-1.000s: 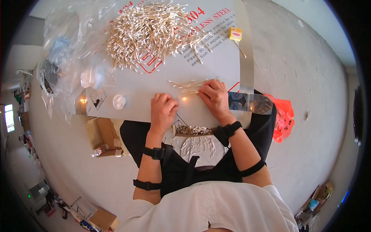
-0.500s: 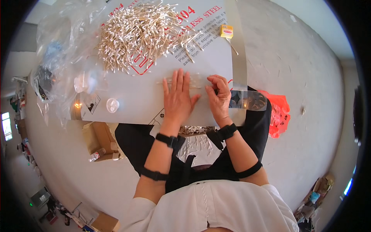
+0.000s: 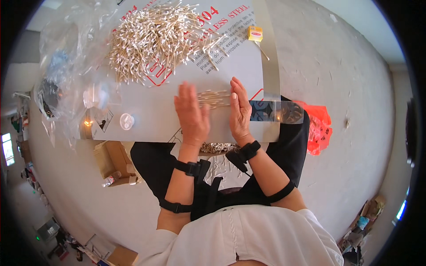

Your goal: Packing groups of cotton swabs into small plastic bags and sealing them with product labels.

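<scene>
A small bundle of cotton swabs [image 3: 213, 98] lies on the tabletop [image 3: 155, 106], its sticks running roughly left to right. At its left end stands my left hand [image 3: 192, 116], fingers stretched out and slightly blurred. My right hand [image 3: 240, 111] is on edge at the other end, fingers extended and palm turned toward the swabs, touching or very close to their tips. Neither hand grips anything. Farther back, a large heap of loose cotton swabs [image 3: 148, 42] spreads over the table.
A yellow box [image 3: 255, 33] with a swab beside it sits at the back right. Clear plastic bags [image 3: 66, 57] cover the left side. A round clear lid [image 3: 127, 121] lies front left, and a clear plastic strip [image 3: 290, 111] overhangs the right edge. Below are a cardboard box [image 3: 111, 162] and a red bag [image 3: 320, 128].
My left hand has lifted off the swabs and shifted left, turning on edge. My right hand has straightened its fingers and moved left to the swab ends. The swabs now lie in a tighter bundle.
</scene>
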Demonstrator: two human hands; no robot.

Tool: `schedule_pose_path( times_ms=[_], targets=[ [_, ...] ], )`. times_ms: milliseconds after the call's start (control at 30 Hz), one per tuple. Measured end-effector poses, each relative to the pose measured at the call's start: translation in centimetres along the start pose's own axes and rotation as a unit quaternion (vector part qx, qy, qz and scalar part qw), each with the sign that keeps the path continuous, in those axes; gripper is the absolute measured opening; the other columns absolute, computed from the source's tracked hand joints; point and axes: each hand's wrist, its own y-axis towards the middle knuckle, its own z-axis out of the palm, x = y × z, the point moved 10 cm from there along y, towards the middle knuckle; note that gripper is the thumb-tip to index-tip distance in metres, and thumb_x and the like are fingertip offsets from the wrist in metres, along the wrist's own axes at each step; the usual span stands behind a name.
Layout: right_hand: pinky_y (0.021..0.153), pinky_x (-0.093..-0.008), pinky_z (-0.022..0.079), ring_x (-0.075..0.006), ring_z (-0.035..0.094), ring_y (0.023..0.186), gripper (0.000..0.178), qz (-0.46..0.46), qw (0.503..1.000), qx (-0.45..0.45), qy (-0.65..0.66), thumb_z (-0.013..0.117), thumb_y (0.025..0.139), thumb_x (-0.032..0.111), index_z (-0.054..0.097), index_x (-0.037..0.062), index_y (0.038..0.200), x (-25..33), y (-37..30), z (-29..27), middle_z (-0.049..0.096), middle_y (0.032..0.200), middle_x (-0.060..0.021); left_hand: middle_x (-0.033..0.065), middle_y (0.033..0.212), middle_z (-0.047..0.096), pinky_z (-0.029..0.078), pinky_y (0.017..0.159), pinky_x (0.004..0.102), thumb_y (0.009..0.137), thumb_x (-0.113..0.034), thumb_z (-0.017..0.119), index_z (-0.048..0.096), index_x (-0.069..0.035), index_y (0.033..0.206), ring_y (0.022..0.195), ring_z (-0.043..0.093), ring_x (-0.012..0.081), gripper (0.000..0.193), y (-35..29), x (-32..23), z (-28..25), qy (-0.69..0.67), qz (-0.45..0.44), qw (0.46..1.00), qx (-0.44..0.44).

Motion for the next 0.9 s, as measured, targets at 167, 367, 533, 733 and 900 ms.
schedule_pose_path(
  times_ms=[167, 367, 533, 733, 900],
  targets=[
    [0.111, -0.0355, 0.033, -0.0269, 0.045, 0.134, 0.036, -0.008, 1.0, 0.003, 0.002, 0.047, 0.103, 0.019, 0.055, -0.0031, 0.13, 0.1, 0.8, 0.9, 0.047, 0.144, -0.0165, 0.0156, 0.151, 0.037, 0.027, 0.115, 0.0378, 0.105, -0.03, 0.041, 0.039, 0.0, 0.144, 0.14, 0.034, 0.0277, 0.049, -0.2, 7.2, -1.1, -0.415, -0.17, 0.875, -0.182],
    [0.11, -0.0355, 0.034, -0.0273, 0.046, 0.131, 0.035, -0.014, 1.0, 0.009, 0.017, 0.047, 0.103, 0.019, 0.056, -0.004, 0.128, -0.4, 1.3, 1.6, 0.05, 0.142, -0.0171, 0.0144, 0.144, 0.045, 0.029, 0.114, 0.0374, 0.106, -0.03, 0.04, 0.043, 0.001, 0.141, 0.135, 0.041, 0.0245, 0.047, 1.1, 4.8, 0.5, -0.481, -0.156, 0.846, -0.168],
    [0.109, -0.0354, 0.035, -0.0271, 0.048, 0.13, 0.035, -0.019, 0.999, 0.018, 0.031, 0.047, 0.103, 0.019, 0.056, -0.0048, 0.128, -0.6, 1.3, 1.9, 0.051, 0.14, -0.018, 0.0151, 0.144, 0.045, 0.03, 0.114, 0.0384, 0.106, -0.032, 0.039, 0.043, 0.002, 0.141, 0.134, 0.041, 0.0249, 0.049, 2.0, 2.6, 1.3, -0.515, -0.143, 0.833, -0.142],
    [0.107, -0.0345, 0.038, -0.0252, 0.05, 0.126, 0.036, 0.007, 0.999, 0.001, 0.048, 0.048, 0.104, 0.022, 0.056, -0.0048, 0.127, -1.3, 2.4, 1.1, 0.054, 0.136, -0.0168, 0.0156, 0.137, 0.05, 0.032, 0.112, 0.0396, 0.105, -0.029, 0.042, 0.047, 0.001, 0.137, 0.131, 0.044, 0.0267, 0.044, 1.7, 3.2, 1.3, -0.544, -0.162, 0.809, -0.153],
    [0.107, -0.0336, 0.041, -0.0212, 0.054, 0.121, 0.044, 0.065, 0.993, 0.011, 0.094, 0.045, 0.105, 0.028, 0.053, -0.0064, 0.131, -1.7, 4.5, 0.0, 0.057, 0.131, -0.0163, 0.011, 0.121, 0.057, 0.036, 0.103, 0.0437, 0.09, -0.015, 0.059, 0.06, -0.005, 0.119, 0.119, 0.047, 0.0305, 0.03, 4.4, 1.5, -0.4, -0.193, -0.027, 0.978, -0.077]
  ],
)
